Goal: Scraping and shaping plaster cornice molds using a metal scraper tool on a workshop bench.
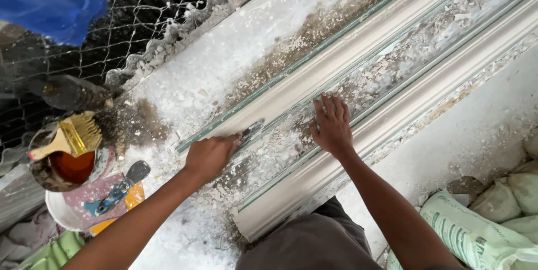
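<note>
Down on the dusty floor (224, 62), a long white moulding (358, 57) runs from the near middle to the far right, its central channel full of plaster chips. Left hand (210, 155) is closed around a scraper (251, 130), whose blade lies in the channel at the moulding's left part, touching the debris. Right hand (332, 124) lies open and flat, fingers spread, pressing on the channel just right of the blade; it holds nothing. At the near left stands a tin (61, 169) of orange-brown liquid with a brush (70, 138) resting across its rim, and beside it a white bowl (64, 214) carrying a putty knife (117, 188). Wire mesh (140, 12) hangs at the far left. Sacks (482, 231) lie at the near right.
</note>
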